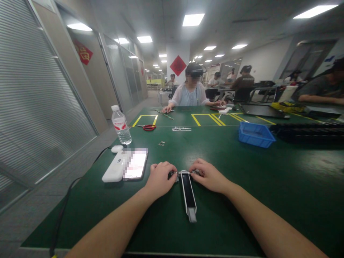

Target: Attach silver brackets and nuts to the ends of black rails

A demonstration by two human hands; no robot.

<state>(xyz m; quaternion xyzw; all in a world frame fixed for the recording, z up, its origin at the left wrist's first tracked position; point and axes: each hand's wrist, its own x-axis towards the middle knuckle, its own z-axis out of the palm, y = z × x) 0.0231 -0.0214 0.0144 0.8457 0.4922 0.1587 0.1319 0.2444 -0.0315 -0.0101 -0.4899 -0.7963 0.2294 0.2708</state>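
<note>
A long, narrow white-framed piece with a black face [189, 190] lies on the green table in front of me, a grey tab [191, 215] sticking out of its near end. At its far end, my left hand [162, 177] pinches something small and dark on the left side. On the right side, my right hand [208, 175] has its fingers closed around another small greyish part. My fingers mostly hide both small parts, so their kind cannot be made out. A thin pale band [185, 171] runs across the far end between my fingertips.
Left of my hands lie a phone [137, 165], a white case [113, 168] and a water bottle [121, 127]. Several small rings [161, 143], red-handled scissors [149, 127] and white strips [181, 129] lie beyond. A blue bin [256, 135] stands right. A person [190, 89] sits opposite.
</note>
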